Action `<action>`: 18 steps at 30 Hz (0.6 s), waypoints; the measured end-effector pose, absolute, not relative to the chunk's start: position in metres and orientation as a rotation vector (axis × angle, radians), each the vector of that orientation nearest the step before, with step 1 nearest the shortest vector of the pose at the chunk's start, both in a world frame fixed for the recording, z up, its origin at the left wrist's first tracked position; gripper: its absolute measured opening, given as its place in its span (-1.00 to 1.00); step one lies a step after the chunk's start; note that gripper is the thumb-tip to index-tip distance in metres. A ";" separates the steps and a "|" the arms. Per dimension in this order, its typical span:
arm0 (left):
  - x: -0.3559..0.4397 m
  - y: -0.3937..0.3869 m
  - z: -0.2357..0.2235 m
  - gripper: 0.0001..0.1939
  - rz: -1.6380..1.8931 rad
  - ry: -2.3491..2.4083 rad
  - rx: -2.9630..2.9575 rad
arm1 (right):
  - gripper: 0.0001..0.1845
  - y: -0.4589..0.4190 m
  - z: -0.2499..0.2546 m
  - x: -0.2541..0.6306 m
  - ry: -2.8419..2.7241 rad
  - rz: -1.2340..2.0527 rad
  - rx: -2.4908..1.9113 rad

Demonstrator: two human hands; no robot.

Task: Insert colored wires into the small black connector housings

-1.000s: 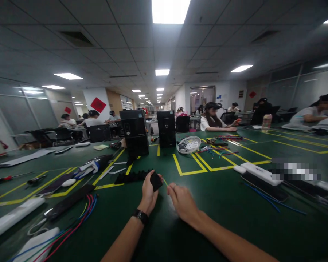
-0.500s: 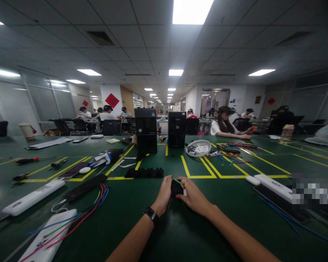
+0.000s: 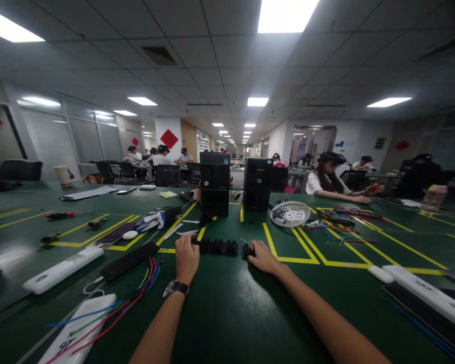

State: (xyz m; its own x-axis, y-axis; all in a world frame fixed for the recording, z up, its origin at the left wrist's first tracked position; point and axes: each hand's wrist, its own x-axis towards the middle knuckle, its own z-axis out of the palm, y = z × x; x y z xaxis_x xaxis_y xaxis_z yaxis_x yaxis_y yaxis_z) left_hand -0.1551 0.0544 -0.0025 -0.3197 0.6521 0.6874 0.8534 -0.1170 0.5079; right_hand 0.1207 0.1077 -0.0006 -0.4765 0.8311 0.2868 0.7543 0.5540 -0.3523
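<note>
A black ridged strip of several joined blocks (image 3: 222, 246) lies crosswise on the green table ahead of me. My left hand (image 3: 187, 257) is at its left end, with the fingers curled closed over that end. Just past the strip's right end, my right hand (image 3: 263, 258) grips a small black block (image 3: 245, 252) low over the table. A short green wire (image 3: 246, 242) sticks up from this block toward the upper left. A narrow gap separates the block from the strip.
Two black computer towers (image 3: 215, 189) stand behind the strip. Right of them is a white round basket (image 3: 290, 214), with loose wires (image 3: 345, 227) beyond. On the left lie white power strips (image 3: 64, 269), coloured wires (image 3: 136, 293) and screwdrivers (image 3: 62, 215). A co-worker (image 3: 331, 177) sits far right.
My hands have come apart; the left has moved forward and left to the ridged strip. My right hand has carried the small black block beside the strip's right end. The view has turned slightly left.
</note>
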 end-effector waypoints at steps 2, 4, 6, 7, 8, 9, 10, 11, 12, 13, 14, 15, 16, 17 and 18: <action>-0.162 0.060 -0.006 -0.68 -1.371 -1.966 -1.639 | -0.75 0.112 -0.003 0.117 -2.357 0.238 -1.289; -0.166 0.065 -0.008 -0.68 -1.344 -1.995 -1.613 | -0.72 0.115 -0.005 0.116 -2.349 0.232 -1.285; -0.169 0.068 -0.009 -0.69 -1.321 -2.029 -1.597 | -0.65 0.117 -0.008 0.118 -2.347 0.230 -1.263; -0.170 0.070 -0.009 -0.69 -1.305 -2.052 -1.587 | -0.61 0.118 -0.009 0.118 -2.345 0.229 -1.249; -0.170 0.071 -0.009 -0.69 -1.282 -2.080 -1.576 | -0.58 0.119 -0.011 0.119 -2.343 0.230 -1.236; -0.170 0.071 -0.009 -0.69 -1.257 -2.112 -1.563 | -0.57 0.120 -0.012 0.120 -2.339 0.232 -1.226; -0.170 0.071 -0.009 -0.70 -1.231 -2.150 -1.548 | -0.58 0.121 -0.012 0.120 -2.337 0.238 -1.221; -0.170 0.071 -0.009 -0.70 -1.209 -2.191 -1.531 | -0.59 0.121 -0.013 0.120 -2.337 0.245 -1.221; -0.169 0.071 -0.010 -0.70 -1.191 -2.231 -1.517 | -0.61 0.121 -0.013 0.119 -2.338 0.253 -1.222; -0.169 0.071 -0.010 -0.70 -1.179 -2.265 -1.507 | -0.62 0.122 -0.013 0.118 -2.340 0.259 -1.223; -0.169 0.071 -0.010 -0.70 -1.172 -2.293 -1.502 | -0.62 0.121 -0.013 0.118 -2.341 0.263 -1.225; -0.169 0.071 -0.010 -0.69 -1.168 -2.315 -1.504 | -0.61 0.121 -0.013 0.117 -2.342 0.266 -1.227; -0.169 0.072 -0.011 -0.69 -1.165 -2.328 -1.513 | -0.60 0.121 -0.012 0.116 -2.344 0.268 -1.230; -0.169 0.072 -0.011 -0.68 -1.162 -2.337 -1.523 | -0.60 0.121 -0.012 0.115 -2.346 0.272 -1.232; -0.169 0.073 -0.011 -0.67 -1.157 -2.347 -1.533 | -0.61 0.120 -0.011 0.115 -2.348 0.275 -1.232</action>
State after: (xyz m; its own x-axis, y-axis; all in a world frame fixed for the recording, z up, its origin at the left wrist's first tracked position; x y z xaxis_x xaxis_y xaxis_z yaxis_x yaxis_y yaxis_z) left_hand -0.1695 0.0728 -0.0114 -0.4845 0.7389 0.4683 0.8214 0.2002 0.5340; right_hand 0.1146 0.1202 -0.0111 -0.4856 0.8162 0.3130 0.7216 0.5764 -0.3834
